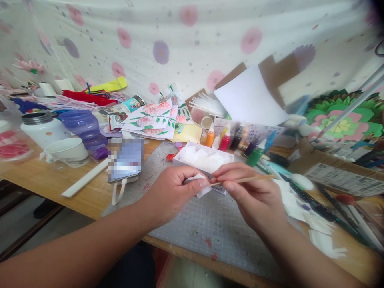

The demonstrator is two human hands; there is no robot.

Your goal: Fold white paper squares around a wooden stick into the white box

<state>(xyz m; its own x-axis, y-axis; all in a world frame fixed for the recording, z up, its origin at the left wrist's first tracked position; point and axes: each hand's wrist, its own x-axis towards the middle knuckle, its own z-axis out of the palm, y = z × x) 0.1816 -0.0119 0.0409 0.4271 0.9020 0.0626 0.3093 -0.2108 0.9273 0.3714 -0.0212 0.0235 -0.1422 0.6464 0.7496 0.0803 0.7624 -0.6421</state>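
In the head view, my left hand (172, 194) pinches a small piece of thin white paper (204, 192) between thumb and fingers. My right hand (255, 194) grips a slim wooden stick (244, 180) between thumb and fingertips. The stick's left end meets the paper at my left thumb; the exact contact there is hidden by my fingers. Just behind both hands stands a shallow white box (186, 165) holding white paper pieces (202, 155). A grey cutting mat (192, 228) lies under my hands.
Paint bottles, including a red one (225, 139) and a green one (255, 154), stand behind the box. A phone (127, 160) is propped at left, near a white cup (67, 152) and a purple container (82, 126). Brushes, paper scraps (321, 236) and a cardboard box (330, 168) crowd the right.
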